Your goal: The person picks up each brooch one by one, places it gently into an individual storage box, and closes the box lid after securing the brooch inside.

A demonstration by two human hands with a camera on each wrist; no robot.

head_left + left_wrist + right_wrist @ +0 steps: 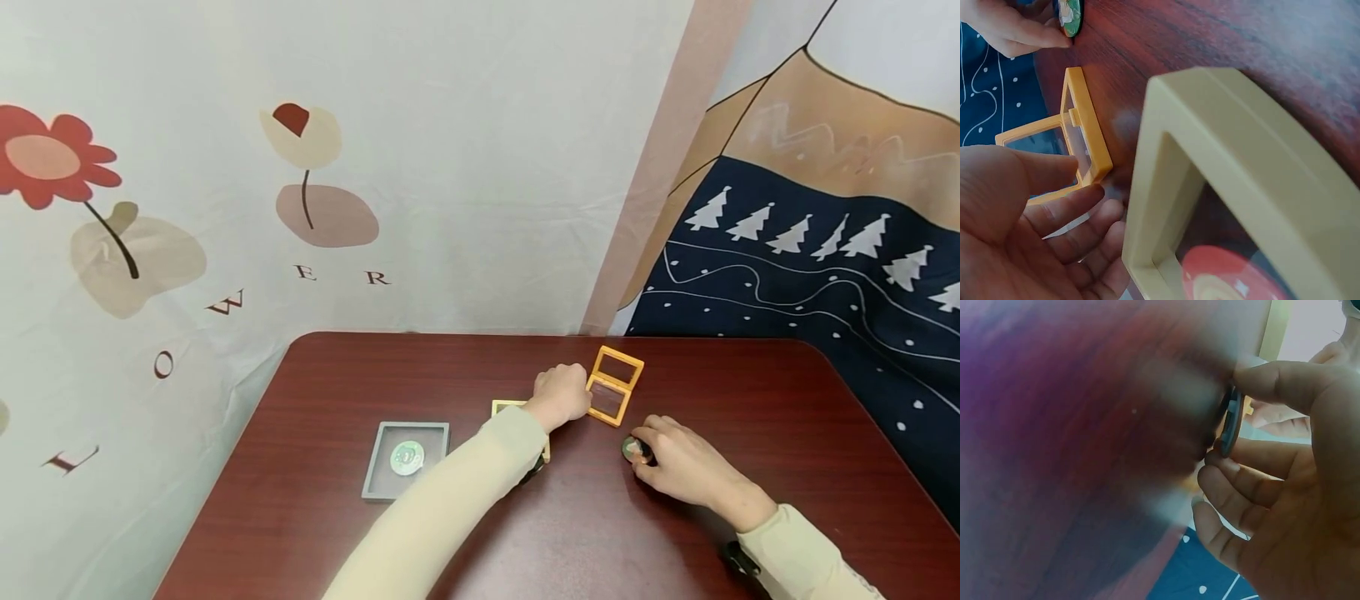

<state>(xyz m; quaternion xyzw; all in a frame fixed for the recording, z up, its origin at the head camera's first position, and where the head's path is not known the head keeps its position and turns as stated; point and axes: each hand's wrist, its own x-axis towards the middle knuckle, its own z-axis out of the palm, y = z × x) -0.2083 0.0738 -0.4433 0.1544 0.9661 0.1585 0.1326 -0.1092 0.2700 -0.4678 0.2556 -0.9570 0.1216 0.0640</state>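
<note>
My left hand (564,392) is at the near left edge of an orange hinged display frame (613,382), which stands opened out with clear panes. In the left wrist view, thumb and index finger pinch the corner of that orange frame (1099,164). My right hand (686,462) holds a round badge (631,449) just above the table, to the right of the frame. The right wrist view has the badge (1232,422) edge-on between thumb and fingertips. Its printed face is green with other colours, mostly covered by the fingers.
A pale yellow frame (508,404) lies partly under my left forearm; a red badge (1222,269) shows inside it in the left wrist view. Farther left, a grey frame (414,424) holds a green-and-white round badge (407,458). Printed cloth (480,167) hangs behind the dark red table (337,375).
</note>
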